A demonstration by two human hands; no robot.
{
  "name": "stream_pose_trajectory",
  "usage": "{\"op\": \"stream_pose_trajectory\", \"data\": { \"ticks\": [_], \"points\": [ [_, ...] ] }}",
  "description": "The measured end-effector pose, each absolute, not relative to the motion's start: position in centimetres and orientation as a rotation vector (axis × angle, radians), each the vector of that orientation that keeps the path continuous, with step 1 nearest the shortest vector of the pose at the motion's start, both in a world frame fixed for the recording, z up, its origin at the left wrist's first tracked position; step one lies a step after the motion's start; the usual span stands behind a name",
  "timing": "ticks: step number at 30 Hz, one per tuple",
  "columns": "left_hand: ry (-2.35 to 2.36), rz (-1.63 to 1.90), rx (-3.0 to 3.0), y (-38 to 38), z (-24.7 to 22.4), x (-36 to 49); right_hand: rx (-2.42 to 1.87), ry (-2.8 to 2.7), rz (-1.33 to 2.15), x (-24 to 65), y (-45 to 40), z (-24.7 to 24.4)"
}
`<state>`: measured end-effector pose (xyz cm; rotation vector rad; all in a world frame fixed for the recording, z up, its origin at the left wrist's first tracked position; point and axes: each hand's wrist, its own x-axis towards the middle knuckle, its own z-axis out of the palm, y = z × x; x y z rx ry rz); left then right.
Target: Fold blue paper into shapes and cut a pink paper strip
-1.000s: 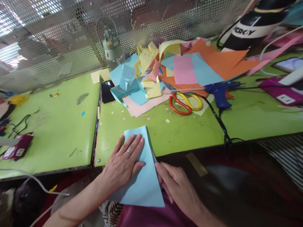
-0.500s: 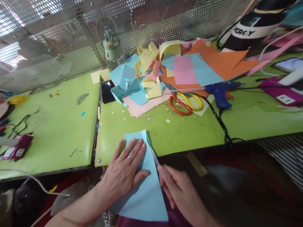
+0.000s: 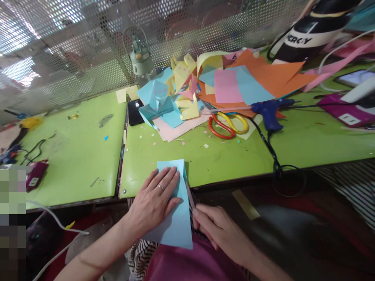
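A folded sheet of light blue paper [image 3: 175, 222] lies partly on the green table's front edge and hangs over toward my lap. My left hand [image 3: 155, 195] presses flat on it, fingers stretched out. At the paper's right edge, my right hand [image 3: 215, 224] is closed around a thin, blade-like tool [image 3: 189, 192]. Its narrow end reaches up to the fold near the top right corner of the paper. The handle is hidden inside my fingers, so the exact kind of tool cannot be made out.
Scissors [image 3: 225, 127] with red and yellow handles lie beside a heap of coloured paper [image 3: 258, 89]. A blue glue gun [image 3: 269, 113] trails a black cord. Behind are a phone [image 3: 135, 112], a bottle [image 3: 140, 62] and a mesh screen [image 3: 187, 27]. A gap splits the green tables [image 3: 79, 156].
The tool and my right hand have slid slightly down along the paper's right edge. The paper's lower end has moved up and left in view. My left hand stays flat on it.
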<state>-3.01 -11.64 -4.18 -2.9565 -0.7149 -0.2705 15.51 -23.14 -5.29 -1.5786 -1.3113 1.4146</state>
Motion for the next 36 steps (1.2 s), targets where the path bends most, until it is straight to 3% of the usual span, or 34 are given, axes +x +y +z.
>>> {"op": "stream_pose_trajectory", "data": {
  "ticks": [9,36],
  "points": [
    [-0.712,-0.33,-2.937,-11.7,-4.4,-3.0,-1.658,-1.325,0.961,14.1,-21.9,-6.0],
    [-0.687,-0.265,-2.869,-11.9,-4.3,-3.1,-1.646,-1.103,0.98,14.6,-21.1,-6.1]
  ]
}}
